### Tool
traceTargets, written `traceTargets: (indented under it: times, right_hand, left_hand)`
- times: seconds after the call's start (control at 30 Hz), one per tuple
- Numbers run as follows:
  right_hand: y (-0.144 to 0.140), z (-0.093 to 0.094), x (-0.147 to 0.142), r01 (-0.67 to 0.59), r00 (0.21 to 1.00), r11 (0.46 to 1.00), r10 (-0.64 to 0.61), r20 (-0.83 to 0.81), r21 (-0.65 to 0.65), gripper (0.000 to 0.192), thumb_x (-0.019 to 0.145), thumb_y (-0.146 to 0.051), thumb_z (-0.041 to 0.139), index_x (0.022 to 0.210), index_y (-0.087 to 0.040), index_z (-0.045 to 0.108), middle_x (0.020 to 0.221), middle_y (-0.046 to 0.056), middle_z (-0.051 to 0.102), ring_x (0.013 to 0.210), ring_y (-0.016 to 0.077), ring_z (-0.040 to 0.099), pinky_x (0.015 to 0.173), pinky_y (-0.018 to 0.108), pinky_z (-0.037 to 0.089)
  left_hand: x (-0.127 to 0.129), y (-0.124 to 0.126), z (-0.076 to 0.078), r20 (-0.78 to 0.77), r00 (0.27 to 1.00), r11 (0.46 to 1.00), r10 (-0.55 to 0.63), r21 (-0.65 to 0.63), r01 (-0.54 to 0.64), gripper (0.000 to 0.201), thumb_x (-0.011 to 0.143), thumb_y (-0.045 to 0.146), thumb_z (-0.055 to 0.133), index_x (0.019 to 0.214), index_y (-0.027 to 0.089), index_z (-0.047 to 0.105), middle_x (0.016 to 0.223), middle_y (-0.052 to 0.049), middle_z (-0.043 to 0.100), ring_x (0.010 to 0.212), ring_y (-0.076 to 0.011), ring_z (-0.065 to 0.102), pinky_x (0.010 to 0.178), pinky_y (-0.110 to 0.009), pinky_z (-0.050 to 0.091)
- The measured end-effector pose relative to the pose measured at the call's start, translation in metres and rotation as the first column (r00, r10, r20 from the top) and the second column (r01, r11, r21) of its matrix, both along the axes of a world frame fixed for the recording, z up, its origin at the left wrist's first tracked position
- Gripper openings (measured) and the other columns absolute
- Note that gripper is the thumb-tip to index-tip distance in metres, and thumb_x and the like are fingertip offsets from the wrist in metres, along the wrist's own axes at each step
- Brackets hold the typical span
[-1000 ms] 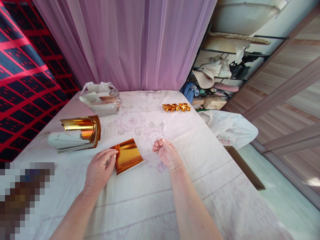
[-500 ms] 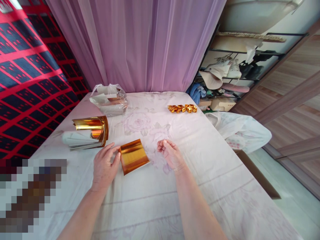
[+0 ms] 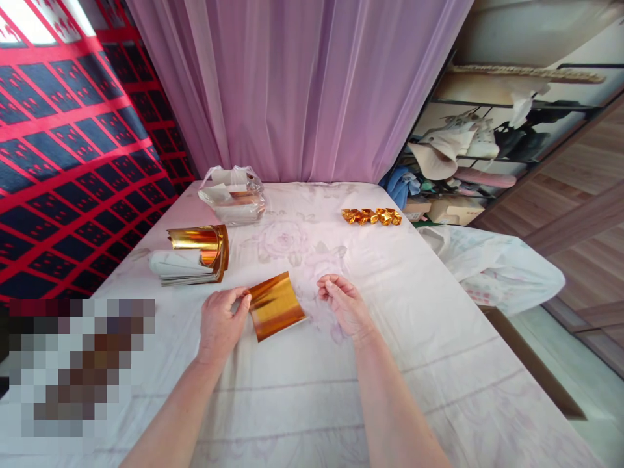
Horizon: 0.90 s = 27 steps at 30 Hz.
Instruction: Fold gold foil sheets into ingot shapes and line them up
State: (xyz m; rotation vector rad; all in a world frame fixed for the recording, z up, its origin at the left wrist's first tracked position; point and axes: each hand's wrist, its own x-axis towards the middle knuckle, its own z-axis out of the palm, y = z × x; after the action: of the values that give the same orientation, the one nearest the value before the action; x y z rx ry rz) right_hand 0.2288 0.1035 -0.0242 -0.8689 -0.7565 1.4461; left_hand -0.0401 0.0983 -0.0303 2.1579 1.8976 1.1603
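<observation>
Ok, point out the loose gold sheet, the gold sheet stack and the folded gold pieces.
loose gold sheet (image 3: 277, 314), head view, centre of its face
gold sheet stack (image 3: 199, 239), head view, curled top sheet
folded gold pieces (image 3: 371, 216), head view, middle of the row

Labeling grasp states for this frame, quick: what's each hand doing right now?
Left hand: fingers pinching the left edge of the gold foil sheet lying on the table.
Right hand: loosely curled, holding nothing, clear of the sheet.
</observation>
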Motion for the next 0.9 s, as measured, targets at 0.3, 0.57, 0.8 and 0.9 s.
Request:
traceTargets:
  times: [0.3,0.57,0.8,0.9]
  right_hand:
    - [0.0,0.0,-0.003,-0.047,0.992,0.997,0.038,0.117,0.067,0.033,0.068,-0.034,0.083,0.098,-0.023,0.075,0.072,-0.003,0.064,0.062,0.0086,0.051,0.061,0.023,0.043]
    - [-0.001,-0.001,-0.006,-0.042,0.972,0.996,0.023,0.235,0.076,0.028,0.067,-0.031,0.083,0.095,-0.025,0.078,0.067,-0.004,0.06,0.057,0.0088,0.048,0.056,0.024,0.041]
    - [-0.003,-0.001,-0.007,-0.044,0.958,0.998,0.033,0.285,0.033,0.019,0.068,-0.035,0.083,0.08,-0.022,0.078,0.062,-0.003,0.06,0.057,0.0103,0.049,0.054,0.024,0.042]
    - [-0.003,0.0,-0.007,-0.037,0.959,0.999,0.025,0.281,0.038,0.019,0.067,-0.036,0.084,0.078,-0.022,0.077,0.061,-0.003,0.059,0.056,0.0099,0.048,0.054,0.024,0.042]
  left_hand:
    - [0.014,-0.008,0.012,0.036,0.992,0.991,-0.121,0.059,0.119,0.023,0.092,0.037,0.052,0.087,0.023,0.07,0.081,-0.003,0.074,0.079,-0.0211,0.068,0.081,-0.037,0.052]
    - [0.027,-0.017,0.021,0.132,0.963,0.972,-0.235,0.025,0.234,0.023,0.093,0.036,0.052,0.088,0.024,0.071,0.084,-0.003,0.074,0.082,-0.0197,0.068,0.083,-0.036,0.053]
    - [0.03,-0.019,0.021,0.167,0.953,0.967,-0.252,0.017,0.253,0.023,0.093,0.037,0.052,0.09,0.024,0.07,0.086,-0.002,0.075,0.084,-0.0197,0.068,0.083,-0.036,0.054]
    - [0.03,-0.019,0.018,0.169,0.956,0.97,-0.24,0.012,0.242,0.022,0.093,0.036,0.052,0.092,0.024,0.07,0.088,-0.003,0.075,0.086,-0.0198,0.069,0.084,-0.036,0.054]
